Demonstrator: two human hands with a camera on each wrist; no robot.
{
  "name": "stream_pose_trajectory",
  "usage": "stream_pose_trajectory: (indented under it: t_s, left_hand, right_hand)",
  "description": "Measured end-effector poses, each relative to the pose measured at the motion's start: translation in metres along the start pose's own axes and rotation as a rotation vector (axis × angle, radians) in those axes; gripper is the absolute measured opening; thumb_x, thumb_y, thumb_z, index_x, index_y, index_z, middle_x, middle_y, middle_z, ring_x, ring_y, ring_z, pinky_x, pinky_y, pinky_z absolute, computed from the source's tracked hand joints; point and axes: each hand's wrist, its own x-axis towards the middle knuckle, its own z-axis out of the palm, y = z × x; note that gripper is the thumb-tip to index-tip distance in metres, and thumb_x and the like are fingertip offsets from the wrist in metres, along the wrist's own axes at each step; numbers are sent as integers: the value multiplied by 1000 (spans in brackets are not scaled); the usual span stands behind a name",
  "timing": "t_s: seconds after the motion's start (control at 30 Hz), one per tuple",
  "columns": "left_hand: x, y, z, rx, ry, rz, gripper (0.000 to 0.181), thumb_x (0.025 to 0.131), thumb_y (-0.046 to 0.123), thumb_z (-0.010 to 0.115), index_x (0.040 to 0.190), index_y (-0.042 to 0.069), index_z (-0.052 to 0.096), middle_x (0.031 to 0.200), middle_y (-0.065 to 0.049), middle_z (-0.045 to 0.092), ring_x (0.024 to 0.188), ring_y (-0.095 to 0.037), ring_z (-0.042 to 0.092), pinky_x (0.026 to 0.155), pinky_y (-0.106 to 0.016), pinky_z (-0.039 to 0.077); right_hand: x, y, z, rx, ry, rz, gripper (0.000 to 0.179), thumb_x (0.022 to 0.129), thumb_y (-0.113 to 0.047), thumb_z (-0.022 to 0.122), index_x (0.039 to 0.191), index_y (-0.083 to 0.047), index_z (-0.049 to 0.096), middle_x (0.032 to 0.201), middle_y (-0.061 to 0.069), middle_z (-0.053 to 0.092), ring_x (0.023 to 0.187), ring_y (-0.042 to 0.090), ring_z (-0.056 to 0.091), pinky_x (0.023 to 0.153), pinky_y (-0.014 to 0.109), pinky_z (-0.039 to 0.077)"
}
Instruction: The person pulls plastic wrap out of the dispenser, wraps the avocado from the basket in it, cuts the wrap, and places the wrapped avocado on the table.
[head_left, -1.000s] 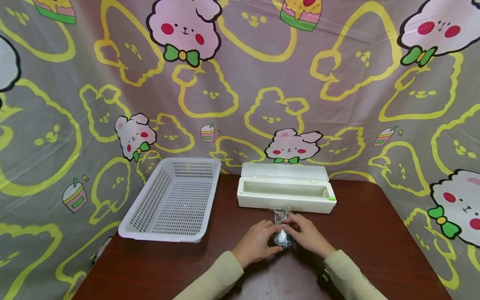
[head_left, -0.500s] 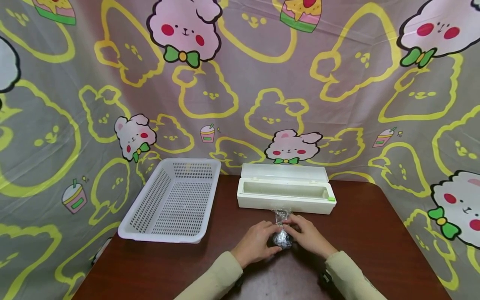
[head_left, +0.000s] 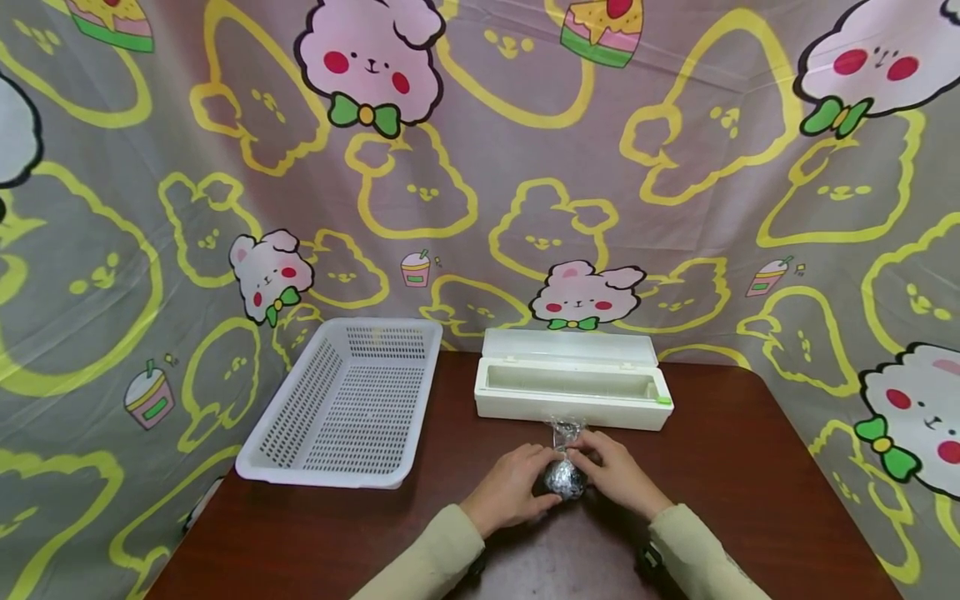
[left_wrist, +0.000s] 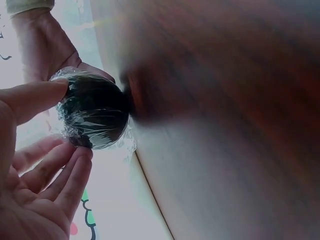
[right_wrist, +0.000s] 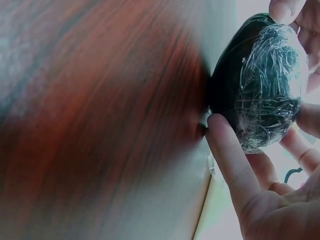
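A dark, egg-shaped object (head_left: 564, 480) sits on the table, wrapped in crinkled clear cling film; what it is underneath I cannot tell. In the head view my left hand (head_left: 512, 488) holds it from the left, thumb at the near side and fingers at the far side. My right hand (head_left: 619, 477) grips its right and far side. A loose tail of cling film (head_left: 567, 432) sticks out beyond the fingers. In the left wrist view the wrapped object (left_wrist: 97, 112) looks nearly black, and the right wrist view shows wrinkled film layers (right_wrist: 272, 80) over one side.
Just behind the hands stands a long white cling film dispenser (head_left: 573, 410), lid raised, with a green tab (head_left: 663, 400) at its right end. A white perforated plastic basket (head_left: 258, 463) lies to the left on the brown table (head_left: 750, 467). Patterned cloth (head_left: 480, 150) hangs around the table.
Both hands stay almost where they were. Slightly more of the wrapped object's shiny top shows between the fingers now.
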Motion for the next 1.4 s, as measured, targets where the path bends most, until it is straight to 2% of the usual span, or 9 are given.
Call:
stream_pose_trajectory:
  t_s: [0.4, 0.57, 0.73, 0.8, 0.9, 1.03, 1.2, 1.27, 1.4]
  left_hand:
    - [-2, -1, -1, 21, -13, 49, 55, 90, 33, 81, 141, 22, 64, 120, 3, 68, 110, -10, 64, 96, -23, 54]
    - [-3, -1, -4, 19, -39, 46, 52, 92, 32, 79, 140, 20, 64, 126, 3, 67, 114, -11, 63, 98, -24, 54]
    - [-3, -4, -4, 57, -22, 34, 48, 91, 40, 79, 133, 21, 65, 129, 2, 67, 117, -13, 64, 99, -28, 55]
    - [-3, -5, -3, 81, 3, 36, 44, 90, 44, 79, 125, 21, 66, 127, 2, 69, 118, -14, 64, 99, -29, 55]
    - [-2, -7, -1, 120, 25, 45, 40, 91, 43, 78, 120, 19, 64, 130, -1, 70, 123, -17, 64, 102, -33, 55]
    - [0, -9, 0, 163, 36, 66, 38, 92, 30, 78, 123, 16, 63, 142, -3, 65, 131, -19, 60, 109, -35, 50]
    - [1, -11, 1, 206, 100, 116, 36, 86, 12, 76, 120, 18, 65, 132, 3, 64, 122, -14, 59, 103, -31, 51]
    - [1, -11, 1, 219, 115, 122, 37, 85, 7, 74, 119, 19, 66, 125, 5, 65, 115, -12, 59, 98, -29, 51]
    - [1, -11, -2, 211, 83, 96, 43, 84, 10, 75, 125, 20, 66, 124, 6, 66, 113, -11, 59, 97, -28, 51]
  right_hand:
    - [0, 6, -3, -30, -18, 34, 33, 103, -30, 66, 130, -12, 68, 115, 5, 69, 98, 18, 69, 84, 32, 57]
    - [-1, 7, -7, 49, -51, 69, 36, 104, -31, 64, 132, -9, 67, 117, 9, 65, 95, 17, 68, 75, 27, 59]
    - [-2, 10, -14, 79, -55, 94, 34, 106, -29, 61, 133, -9, 67, 110, 11, 62, 78, 17, 67, 61, 30, 60]
    - [-2, 10, -17, 52, -26, 90, 32, 105, -27, 62, 131, -11, 69, 106, 9, 62, 70, 17, 65, 56, 31, 58]
    - [-2, 11, -22, -52, 67, 28, 25, 103, -23, 65, 125, -12, 73, 105, 4, 67, 74, 13, 64, 62, 30, 56]
    - [-2, 10, -31, -176, 236, -69, 17, 101, -17, 68, 115, -12, 77, 105, 0, 75, 92, 11, 65, 79, 32, 55]
    - [-3, 9, -43, -193, 337, -106, 13, 99, -10, 70, 108, -12, 79, 103, 2, 76, 92, 12, 66, 77, 31, 55]
    - [-3, 9, -46, -181, 319, -122, 14, 98, -7, 69, 107, -11, 79, 104, 2, 76, 95, 14, 67, 80, 30, 54]
    - [-4, 12, -49, -102, 164, -131, 22, 100, 0, 63, 113, -9, 78, 111, 4, 77, 105, 17, 69, 88, 28, 55]
